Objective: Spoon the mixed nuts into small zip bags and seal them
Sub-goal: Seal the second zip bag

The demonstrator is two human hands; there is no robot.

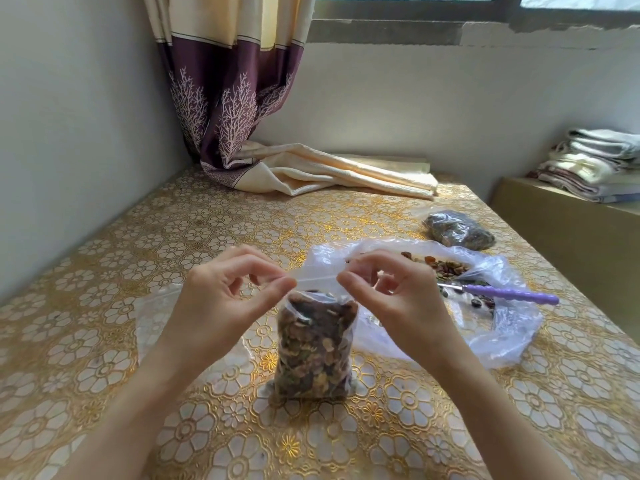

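The table (104, 323) stood in a corner of plain white walls (69, 133) and carried a gold floral cover. A cream-and-purple curtain (235, 98) hung from the window (415, 15) onto it. Daylight entered there. Folded towels (595, 164) lay on a ledge (554, 216) at the right.

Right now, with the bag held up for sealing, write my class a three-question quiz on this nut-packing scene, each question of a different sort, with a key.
1. True or false: the zip bag between the hands is nearly full of mixed nuts.
2. Where is the purple-handled spoon? A) in the left hand B) resting on the large open plastic bag C) on the folded towels
3. Fill in: both hands pinch the bag's ____ edge.

Key
1. True.
2. B; the right hand does not hold it either.
3. Top: each hand grips one end of the zip strip.
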